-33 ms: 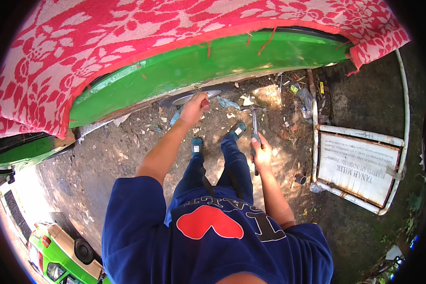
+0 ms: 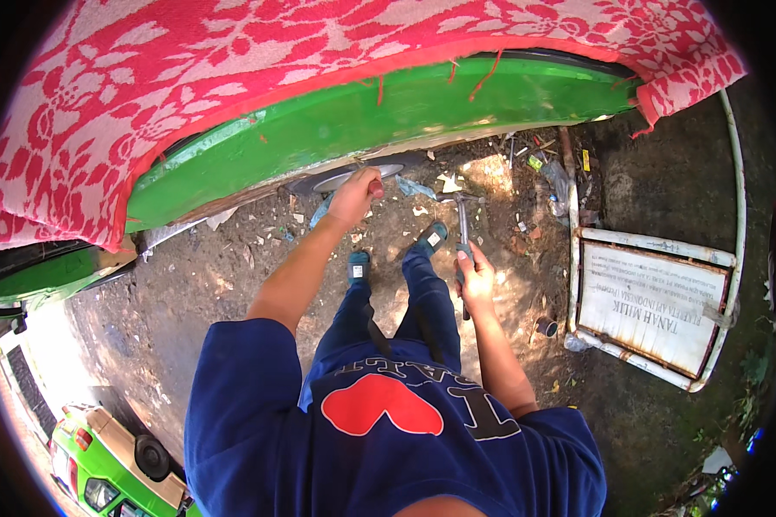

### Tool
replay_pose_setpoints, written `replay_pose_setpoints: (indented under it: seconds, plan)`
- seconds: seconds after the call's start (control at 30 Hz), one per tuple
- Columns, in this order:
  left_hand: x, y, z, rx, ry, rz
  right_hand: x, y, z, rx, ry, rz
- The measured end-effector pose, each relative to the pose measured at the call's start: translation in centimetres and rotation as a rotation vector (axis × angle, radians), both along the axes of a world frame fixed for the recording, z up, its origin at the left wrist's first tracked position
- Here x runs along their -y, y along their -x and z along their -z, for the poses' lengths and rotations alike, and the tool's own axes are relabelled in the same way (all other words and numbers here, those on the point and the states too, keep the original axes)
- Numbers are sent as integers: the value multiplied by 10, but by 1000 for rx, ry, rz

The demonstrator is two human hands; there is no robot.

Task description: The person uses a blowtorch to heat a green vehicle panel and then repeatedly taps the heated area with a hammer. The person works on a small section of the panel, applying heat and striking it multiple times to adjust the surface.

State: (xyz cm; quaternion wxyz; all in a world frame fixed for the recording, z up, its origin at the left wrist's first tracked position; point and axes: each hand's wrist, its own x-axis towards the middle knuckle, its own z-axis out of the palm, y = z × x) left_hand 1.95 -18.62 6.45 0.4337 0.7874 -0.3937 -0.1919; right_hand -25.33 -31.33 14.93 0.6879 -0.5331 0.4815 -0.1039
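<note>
My right hand (image 2: 477, 277) is wrapped round the dark grip of a hammer (image 2: 465, 226). The hammer stands out ahead of that hand, its metal head at the far end over the dirt. My left hand (image 2: 351, 200) is a closed fist in front of the wheel (image 2: 386, 170) under the green vehicle body (image 2: 345, 116). A reddish-brown rounded end shows at the right side of the fist; I cannot make out what it belongs to. A gap separates the hammer head from my left hand.
A red and white floral cloth (image 2: 259, 60) drapes over the vehicle. At right a rusty white-framed sign (image 2: 647, 297) lies beside litter and a plastic bag (image 2: 560, 185). Another green vehicle (image 2: 116, 461) stands at lower left. My slippered feet (image 2: 359, 266) are on littered dirt.
My left fist has turned slightly, and the reddish-brown rounded end shows more plainly at its right side. The hammer and my right hand have barely moved.
</note>
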Motion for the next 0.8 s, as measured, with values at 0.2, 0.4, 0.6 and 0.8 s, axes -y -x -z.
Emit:
replay_pose_setpoints:
  seconds: [0.2,0.4,0.6,0.8]
  plan:
    - [16,-11,-4,39,-104,134,-1,8,2,42,41,-47]
    - [34,-27,0,143,-237,185,5,8,9,-3,52,-34]
    - [80,-31,-9,181,-489,177,20,-10,20,5,72,-37]
    - [107,-40,-13,163,-546,168,29,-80,2,130,65,121]
